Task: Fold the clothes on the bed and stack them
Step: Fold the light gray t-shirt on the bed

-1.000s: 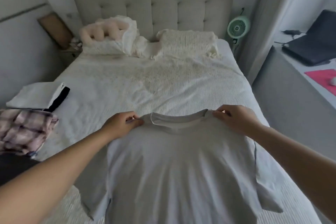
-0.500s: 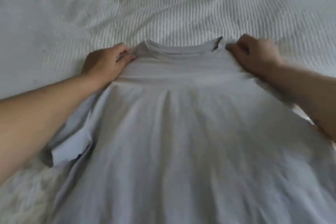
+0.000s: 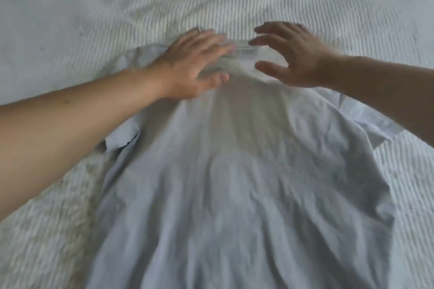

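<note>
Pale grey cotton T-shirt (image 3: 234, 183) is lying spread on white ribbed bedspread (image 3: 117, 7); left hand (image 3: 195, 63) and right hand (image 3: 288, 54) (both blurred) are hovering splayed over its collar, gripping nothing.

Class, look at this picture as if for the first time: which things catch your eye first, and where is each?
First, the two bare hands near the top middle: the left hand lies flat by the collar, and the right hand is beside it with fingers spread. Next, the pale grey T-shirt spread out below them, filling the lower middle. Around it lies the white ribbed bedspread.
</note>
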